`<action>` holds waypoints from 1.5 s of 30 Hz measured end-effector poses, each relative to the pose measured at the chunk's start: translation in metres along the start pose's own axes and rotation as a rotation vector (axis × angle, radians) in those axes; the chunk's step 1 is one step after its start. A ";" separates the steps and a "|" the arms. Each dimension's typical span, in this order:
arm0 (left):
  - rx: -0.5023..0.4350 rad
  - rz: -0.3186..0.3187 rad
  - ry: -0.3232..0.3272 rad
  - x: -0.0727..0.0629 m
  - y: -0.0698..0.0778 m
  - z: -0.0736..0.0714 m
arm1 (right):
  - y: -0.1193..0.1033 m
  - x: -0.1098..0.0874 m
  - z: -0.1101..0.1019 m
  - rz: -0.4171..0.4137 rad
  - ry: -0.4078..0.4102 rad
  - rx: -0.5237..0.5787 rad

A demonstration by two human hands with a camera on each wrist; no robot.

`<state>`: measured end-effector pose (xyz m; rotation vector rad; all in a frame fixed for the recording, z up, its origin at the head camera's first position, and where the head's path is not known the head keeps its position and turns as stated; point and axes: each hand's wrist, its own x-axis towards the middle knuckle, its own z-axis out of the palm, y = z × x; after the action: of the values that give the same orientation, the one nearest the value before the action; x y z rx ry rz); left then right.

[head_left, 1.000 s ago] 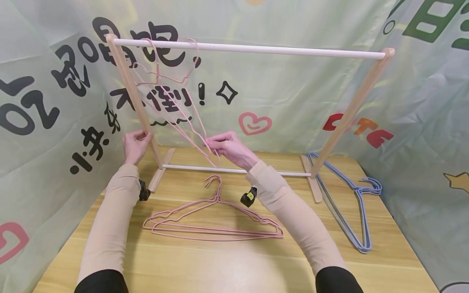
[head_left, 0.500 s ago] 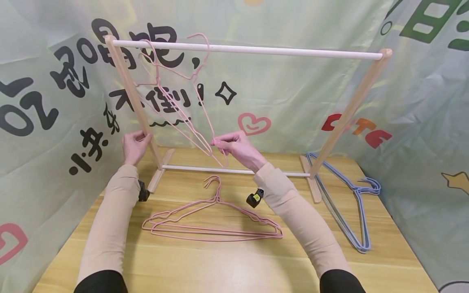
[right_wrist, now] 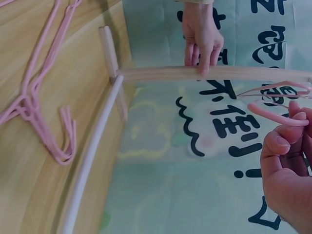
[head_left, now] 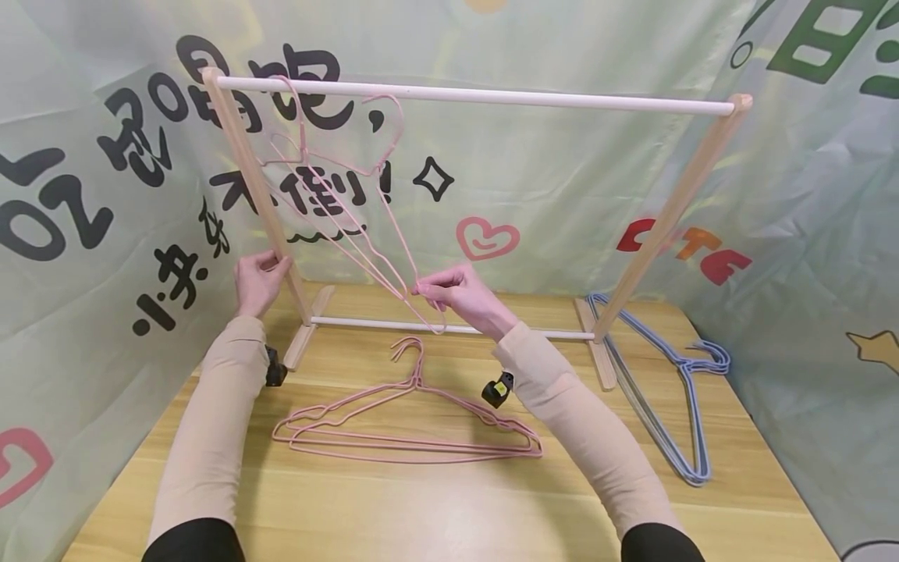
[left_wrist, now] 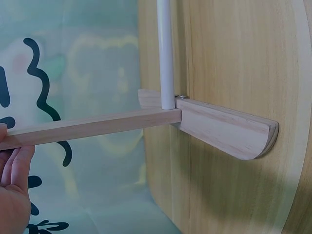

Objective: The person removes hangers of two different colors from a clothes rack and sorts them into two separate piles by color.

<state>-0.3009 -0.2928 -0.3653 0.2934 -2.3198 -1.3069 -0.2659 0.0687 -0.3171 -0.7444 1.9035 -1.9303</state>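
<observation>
My left hand pinches the left wooden post of a small clothes rack between thumb and fingers; the left wrist view shows the fingertips on that post. By its lower corner, my right hand pinches a pink clothes hanger, which tilts up to the left. Its hook reaches up to the lower edge of the white top rail in the head view. Left of it, another pink hanger hangs from the rail by its hook, and the two overlap.
Several pink hangers lie stacked on the wooden table in front of the rack. Beyond its right foot lies a stack of blue hangers. A white lower bar joins the feet; printed cloth hangs behind.
My right hand has moved right and a little down with the pink hanger. Its hook rose above the rail, then dropped to the rail's lower edge. My left hand stays on the post.
</observation>
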 end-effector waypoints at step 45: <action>0.029 0.005 0.030 -0.001 0.003 0.001 | 0.075 -0.114 -0.099 0.141 -0.406 -0.277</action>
<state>-0.3008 -0.2901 -0.3637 0.3135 -2.3150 -1.2587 -0.2400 0.2106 -0.4043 -0.9658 1.9184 -1.3238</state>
